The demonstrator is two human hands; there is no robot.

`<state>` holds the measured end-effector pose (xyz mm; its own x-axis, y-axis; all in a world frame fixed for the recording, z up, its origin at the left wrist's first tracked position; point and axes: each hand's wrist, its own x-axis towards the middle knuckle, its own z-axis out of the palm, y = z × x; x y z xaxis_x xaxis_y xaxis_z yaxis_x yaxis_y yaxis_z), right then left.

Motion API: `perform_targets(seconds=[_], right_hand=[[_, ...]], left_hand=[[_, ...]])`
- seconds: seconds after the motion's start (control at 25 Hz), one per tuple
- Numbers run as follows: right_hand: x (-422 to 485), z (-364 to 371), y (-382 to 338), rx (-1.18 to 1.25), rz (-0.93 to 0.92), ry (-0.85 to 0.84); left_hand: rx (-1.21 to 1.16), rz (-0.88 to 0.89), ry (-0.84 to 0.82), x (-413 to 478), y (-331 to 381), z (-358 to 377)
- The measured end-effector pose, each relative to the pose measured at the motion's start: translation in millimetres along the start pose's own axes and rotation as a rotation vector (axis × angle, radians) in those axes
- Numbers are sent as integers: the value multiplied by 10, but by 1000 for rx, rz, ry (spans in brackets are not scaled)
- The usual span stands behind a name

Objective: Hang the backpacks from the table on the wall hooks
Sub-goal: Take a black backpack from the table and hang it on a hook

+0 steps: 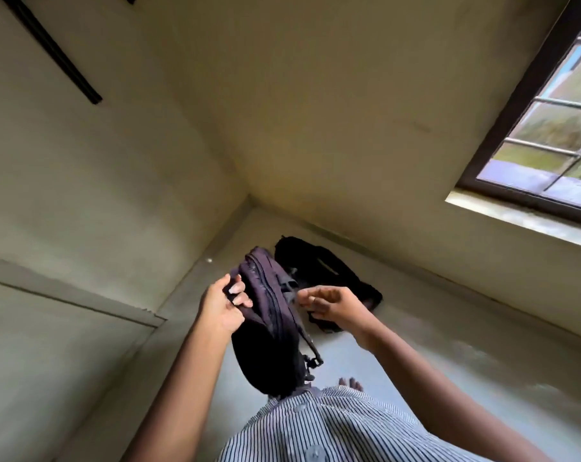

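Observation:
A dark purple backpack (269,325) hangs in front of my body, zips facing up. My left hand (227,305) grips its top edge with the fingers curled over the fabric. On the other side, my right hand (329,303) pinches at a strap or loop near the bag's top; what exactly it holds is hidden by the fingers. A second black backpack (322,271) lies flat on the grey surface behind, near the corner of the room. No wall hooks are in view.
Cream walls meet in a corner (249,195) ahead. A barred window (549,128) with a dark frame is at the right. A black rail (52,51) runs along the left wall high up. My striped shirt (332,428) and bare toes (350,383) show below.

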<state>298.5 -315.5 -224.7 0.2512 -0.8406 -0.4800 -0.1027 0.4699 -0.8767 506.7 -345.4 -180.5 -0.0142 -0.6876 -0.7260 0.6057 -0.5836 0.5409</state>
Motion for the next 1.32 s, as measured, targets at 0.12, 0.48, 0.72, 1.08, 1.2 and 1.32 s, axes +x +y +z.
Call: perform_targets(seconds=[0.12,0.48,0.72,1.08,1.2,1.32], right_hand=[[186,54,-10,132,36,29],[742,200,230,542,555,10],[893,290,242,361,629,-105],[920,36,-269,292,275,-22],[874,-35,-235,185,197,4],[786,-118,-177,83,94,12]], left_hand=[[-23,-20,22,61,74,12],[-68,-72,173,-124,-16,-36],[-74,-53,126,-290,25,102],[5,-54,233,-244,-48,305],[82,-61,250,-390,-117,345],[143,28,99,-583,-146,450]])
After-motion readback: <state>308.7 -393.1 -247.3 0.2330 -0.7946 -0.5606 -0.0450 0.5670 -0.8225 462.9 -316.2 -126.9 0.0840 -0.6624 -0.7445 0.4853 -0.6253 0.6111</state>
